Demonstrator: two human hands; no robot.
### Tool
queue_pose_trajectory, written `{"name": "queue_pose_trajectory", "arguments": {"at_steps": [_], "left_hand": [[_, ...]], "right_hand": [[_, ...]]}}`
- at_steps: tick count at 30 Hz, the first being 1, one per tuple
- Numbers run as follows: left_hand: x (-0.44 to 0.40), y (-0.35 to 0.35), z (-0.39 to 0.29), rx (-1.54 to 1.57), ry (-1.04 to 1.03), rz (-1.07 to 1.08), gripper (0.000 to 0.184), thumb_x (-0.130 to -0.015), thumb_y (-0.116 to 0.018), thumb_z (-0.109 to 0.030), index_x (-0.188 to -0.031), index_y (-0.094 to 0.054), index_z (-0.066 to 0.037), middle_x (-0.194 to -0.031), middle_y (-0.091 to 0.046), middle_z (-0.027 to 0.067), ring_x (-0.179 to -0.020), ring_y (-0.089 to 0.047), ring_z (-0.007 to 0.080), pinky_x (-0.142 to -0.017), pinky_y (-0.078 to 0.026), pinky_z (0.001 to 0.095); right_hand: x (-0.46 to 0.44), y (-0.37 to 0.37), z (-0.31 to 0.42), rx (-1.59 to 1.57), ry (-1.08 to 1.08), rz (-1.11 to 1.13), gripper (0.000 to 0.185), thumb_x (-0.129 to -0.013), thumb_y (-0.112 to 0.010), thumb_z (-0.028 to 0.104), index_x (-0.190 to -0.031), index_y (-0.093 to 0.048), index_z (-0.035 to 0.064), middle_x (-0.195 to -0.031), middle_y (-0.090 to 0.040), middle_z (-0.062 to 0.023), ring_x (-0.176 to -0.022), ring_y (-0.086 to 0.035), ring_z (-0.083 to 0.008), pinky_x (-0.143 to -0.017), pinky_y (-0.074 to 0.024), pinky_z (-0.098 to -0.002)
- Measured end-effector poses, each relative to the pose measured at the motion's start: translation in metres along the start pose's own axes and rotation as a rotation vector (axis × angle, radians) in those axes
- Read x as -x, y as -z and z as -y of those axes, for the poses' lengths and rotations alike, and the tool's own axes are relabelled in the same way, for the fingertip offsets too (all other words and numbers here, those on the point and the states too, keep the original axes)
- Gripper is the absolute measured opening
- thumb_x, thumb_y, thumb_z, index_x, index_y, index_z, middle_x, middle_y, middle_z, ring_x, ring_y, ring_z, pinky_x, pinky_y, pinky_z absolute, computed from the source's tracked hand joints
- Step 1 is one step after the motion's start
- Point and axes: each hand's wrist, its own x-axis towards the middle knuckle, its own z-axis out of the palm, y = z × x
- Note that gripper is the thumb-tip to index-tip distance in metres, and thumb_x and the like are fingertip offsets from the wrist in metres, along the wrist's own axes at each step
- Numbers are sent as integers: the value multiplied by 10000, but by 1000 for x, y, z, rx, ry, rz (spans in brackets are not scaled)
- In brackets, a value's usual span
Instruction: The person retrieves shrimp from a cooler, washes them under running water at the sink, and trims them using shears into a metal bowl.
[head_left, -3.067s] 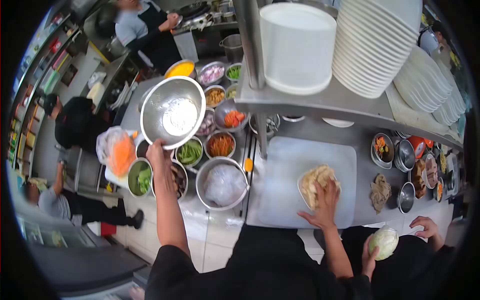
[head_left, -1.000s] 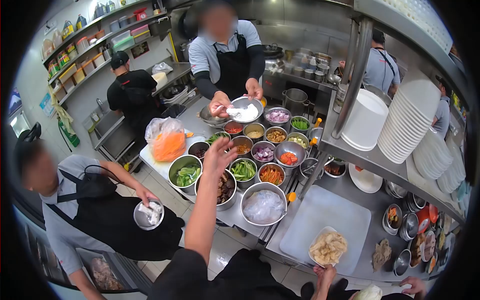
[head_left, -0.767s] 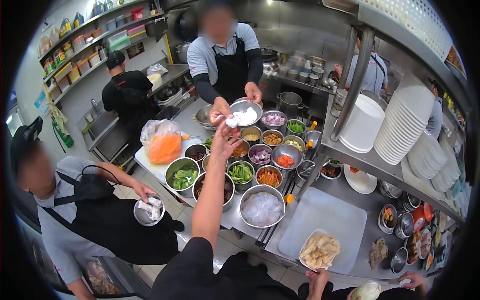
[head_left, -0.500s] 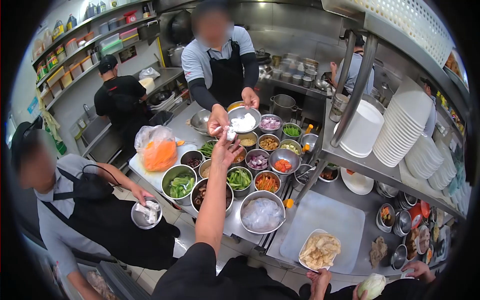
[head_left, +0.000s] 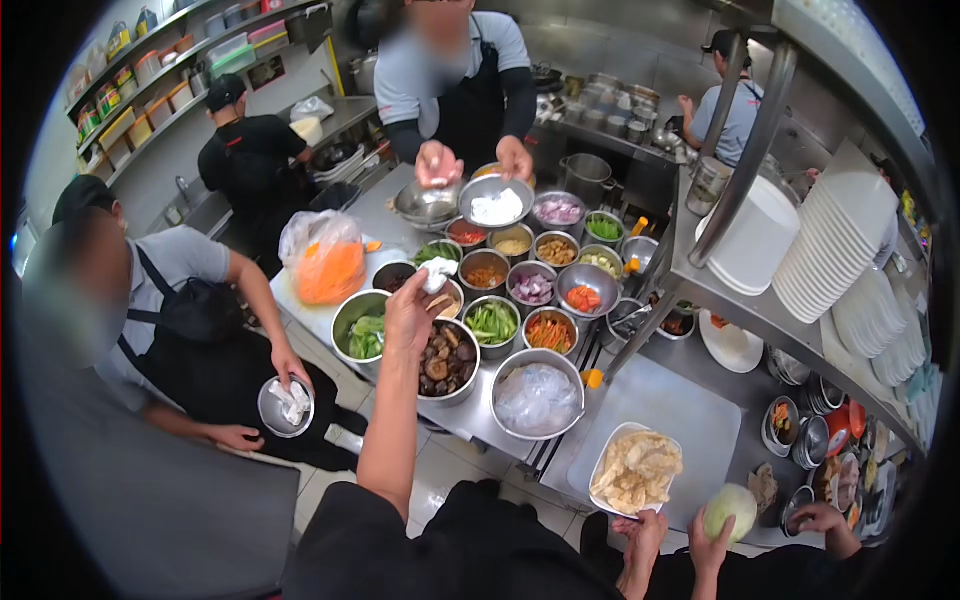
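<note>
My left hand [head_left: 405, 315] is raised over the containers, its fingers pinching a crumpled-looking white piece [head_left: 437, 274]; what it is made of I cannot tell. Below it sits a steel pot of dark mushrooms [head_left: 447, 358]. My right hand [head_left: 642, 540] grips the near rim of a white bowl of pale, puffy, fried-looking food [head_left: 636, 470], at the front of the cutting board. Across the counter, a co-worker holds a steel bowl with white contents [head_left: 497, 207]; that person's other hand is open, palm up. A person on the left holds a steel bowl of white pieces [head_left: 290, 402].
Several steel pots of cut vegetables crowd the counter, with a bagged orange heap [head_left: 328, 272] at left. A pot with a clear plastic bag [head_left: 538, 395] stands beside the cutting board [head_left: 690, 400]. Another person's hand holds a pale round vegetable [head_left: 730, 512]. A plate shelf [head_left: 720, 275] overhangs the right.
My left hand has drawn back from the co-worker's hand, bringing the white piece with it. The co-worker's hand has let go and opened. At right, the round vegetable has been raised.
</note>
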Motion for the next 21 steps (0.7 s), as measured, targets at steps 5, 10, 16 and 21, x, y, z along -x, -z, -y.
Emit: {"name": "queue_pose_trajectory", "arguments": {"at_steps": [5,10,16,21], "left_hand": [[104,50,-15,-89,23,-120,286,-870,-565,-229,-1049,-583,-8,-964,-647,120,-892,-624,236,-778,-509,411],[165,86,-34,-153,-27,-321,349,-854,-569,-244,-1088,-555,14,-965,-630,129,-890,-607,227,-784,-499,404],[156,112,-61,-24,-90,-316,308,-838,-562,-244,-1041,-558,-13,-915,-615,111,-865,-594,232,-793,-481,413],[109,144,-91,-4,-132,-286,277,-848,-521,-260,-1027,-557,-52,-918,-602,84,-900,-558,232,-832,-447,435]], "right_hand": [[5,-16,4,48,-31,84,311,-768,-437,56,-1023,-453,-120,-711,-601,-217,-450,-602,-276,-389,-520,-310],[5,-38,10,154,-50,232,280,-768,-451,96,-930,-478,-131,-682,-605,-211,-472,-609,-268,-408,-517,-305],[3,-81,7,204,-74,363,292,-782,-415,73,-978,-485,-132,-688,-615,-199,-477,-612,-237,-426,-528,-288],[20,-133,-11,211,-53,351,298,-773,-401,67,-972,-492,-135,-697,-617,-196,-486,-612,-233,-443,-531,-292]]}}
